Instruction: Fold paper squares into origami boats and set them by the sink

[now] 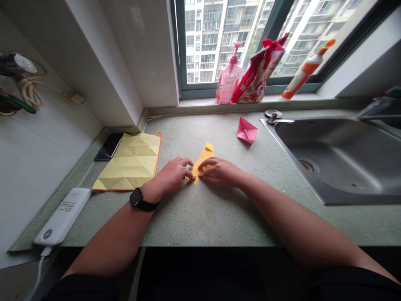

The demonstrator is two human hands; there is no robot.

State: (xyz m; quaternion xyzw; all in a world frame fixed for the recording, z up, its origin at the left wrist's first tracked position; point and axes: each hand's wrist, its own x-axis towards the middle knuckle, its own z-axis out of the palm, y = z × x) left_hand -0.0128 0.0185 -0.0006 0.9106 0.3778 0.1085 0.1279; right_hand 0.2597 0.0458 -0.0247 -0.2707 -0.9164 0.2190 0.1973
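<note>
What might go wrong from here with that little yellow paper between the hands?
The narrow yellow paper strip is pinched between the left hand and right hand, so a loose grip might let it slip or spring open. The pink folded paper shape sits near the stainless steel sink and could get knocked in. The black wristwatch might catch the creased yellow paper sheet beside it.

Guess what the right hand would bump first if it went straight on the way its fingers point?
The folded yellow paper. The right hand's fingertips seem to be at its edge already. Just past it is the left hand, though depth is hard to judge.
</note>
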